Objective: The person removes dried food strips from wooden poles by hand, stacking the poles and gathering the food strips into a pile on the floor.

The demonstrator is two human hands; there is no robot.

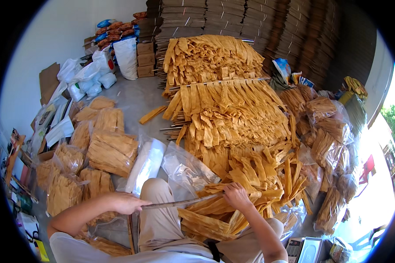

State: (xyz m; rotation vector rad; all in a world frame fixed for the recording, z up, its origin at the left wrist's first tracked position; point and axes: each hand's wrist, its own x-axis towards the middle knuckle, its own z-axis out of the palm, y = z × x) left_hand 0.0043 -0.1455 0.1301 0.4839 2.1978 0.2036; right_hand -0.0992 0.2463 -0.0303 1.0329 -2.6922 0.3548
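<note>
My left hand (126, 203) is closed on one end of a thin wooden stick (181, 203), above my bent knee. At the stick's other end, my right hand (236, 196) grips it beside a loose heap of yellow dried sheets, which look like tofu skin (207, 223). That heap lies between my legs. Beyond it, folded yellow strips (230, 95) hang over sticks in a tall, layered pile. More sticks (130, 233) stand or lean just below my left hand.
Plastic bags of dried sheets (112, 153) lie at the left, others (327, 138) at the right. A roll of clear plastic (146, 164) lies by my knee. Flattened cardboard (214, 16) is stacked behind. A digital scale (294, 248) sits at the lower right.
</note>
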